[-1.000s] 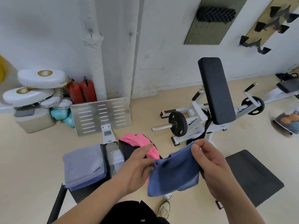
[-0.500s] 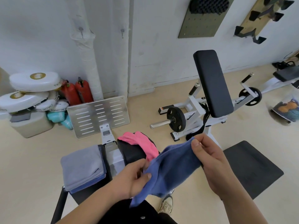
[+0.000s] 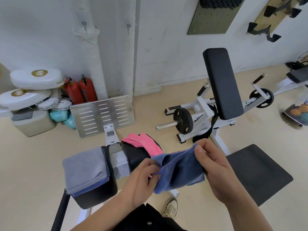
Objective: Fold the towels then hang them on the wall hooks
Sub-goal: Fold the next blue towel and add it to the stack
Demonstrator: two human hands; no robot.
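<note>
A blue towel [image 3: 179,170] hangs between both hands in front of me. My left hand [image 3: 141,179] pinches its lower left edge. My right hand [image 3: 211,165] pinches its upper right corner between thumb and fingers. A pink towel [image 3: 143,144] lies crumpled on a black padded seat [image 3: 138,160] just beyond. A folded grey towel [image 3: 85,169] lies on top of a folded blue one [image 3: 93,186] on the black pad at the left. Two wall hooks, one [image 3: 84,25] on the wrapped pipe and one [image 3: 128,27] beside it, stick out of the white wall, both bare.
A white weight bench with a black upright pad [image 3: 221,82] and plates [image 3: 183,120] stands to the right. A black floor mat [image 3: 258,172] lies near right. A slotted metal plate [image 3: 103,114], red extinguishers [image 3: 81,90] and white pads [image 3: 35,79] sit against the wall.
My left hand has gathered the towel's lower edge upward and inward, so the towel now hangs shorter and bunched between the hands. My right hand keeps its hold on the corner.
</note>
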